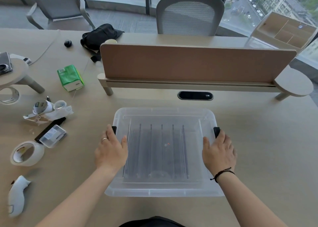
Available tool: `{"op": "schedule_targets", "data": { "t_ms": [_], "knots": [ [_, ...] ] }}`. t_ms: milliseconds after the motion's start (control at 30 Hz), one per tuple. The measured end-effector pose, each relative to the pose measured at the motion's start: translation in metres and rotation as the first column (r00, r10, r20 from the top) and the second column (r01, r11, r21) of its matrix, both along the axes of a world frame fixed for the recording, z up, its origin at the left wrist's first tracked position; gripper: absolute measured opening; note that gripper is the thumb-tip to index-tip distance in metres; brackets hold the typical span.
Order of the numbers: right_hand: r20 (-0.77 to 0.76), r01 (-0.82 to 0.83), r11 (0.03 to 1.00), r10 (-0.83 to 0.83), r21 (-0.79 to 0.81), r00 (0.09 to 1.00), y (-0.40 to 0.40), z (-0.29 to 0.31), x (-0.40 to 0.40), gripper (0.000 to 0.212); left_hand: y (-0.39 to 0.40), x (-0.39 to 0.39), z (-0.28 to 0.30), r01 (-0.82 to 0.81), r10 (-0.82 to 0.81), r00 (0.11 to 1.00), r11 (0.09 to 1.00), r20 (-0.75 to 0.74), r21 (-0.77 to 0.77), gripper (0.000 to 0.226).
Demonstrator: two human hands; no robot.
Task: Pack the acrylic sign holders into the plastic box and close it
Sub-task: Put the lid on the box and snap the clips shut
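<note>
Resting flat and open-fingered, both hands, left hand (111, 151) and right hand (218, 152), flank the lidded plastic box (163, 189).

left hand (111, 151) flat; right hand (219, 151) — flat

The plastic box (164, 151) is of clear, slightly milky plastic with a smooth, soft shine, and its lid (163, 114) is of the same material. The two latches (216, 132) look like black matt plastic. The acrylic sign holders (155, 151) inside appear as thin transparent sheets with dark edges. The table (258, 140) has a smooth matt beige surface. The divider panel (194, 63) seems covered with brown matt cloth. The tape roll (26, 153) is glossy and translucent.
</note>
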State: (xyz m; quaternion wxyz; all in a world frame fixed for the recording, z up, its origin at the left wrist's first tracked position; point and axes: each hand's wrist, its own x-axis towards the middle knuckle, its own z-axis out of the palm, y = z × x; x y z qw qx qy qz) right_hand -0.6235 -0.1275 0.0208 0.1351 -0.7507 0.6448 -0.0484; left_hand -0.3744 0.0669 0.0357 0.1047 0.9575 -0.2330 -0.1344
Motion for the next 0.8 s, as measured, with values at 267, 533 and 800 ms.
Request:
{"op": "schedule_targets", "data": {
  "t_ms": [267,533,800],
  "knots": [
    [-0.067,-0.323,0.946,0.325,0.037,0.943,0.018,0.008,0.022,0.064,-0.012,-0.007,-0.002,0.3,-0.3,0.951,0.954,0.074,0.01,0.067],
    [0.092,-0.236,0.958,0.223,0.165,0.971,-0.024,0.011,-0.011,0.065,0.001,0.02,-0.002,0.328,-0.328,0.945,0.945,-0.006,-0.021,0.088],
    [0.07,-0.208,0.971,0.2,0.12,0.977,-0.023,0.004,-0.008,0.067,-0.004,0.017,-0.004,0.32,-0.32,0.947,0.947,0.006,0.034,0.081]
  ]
}}
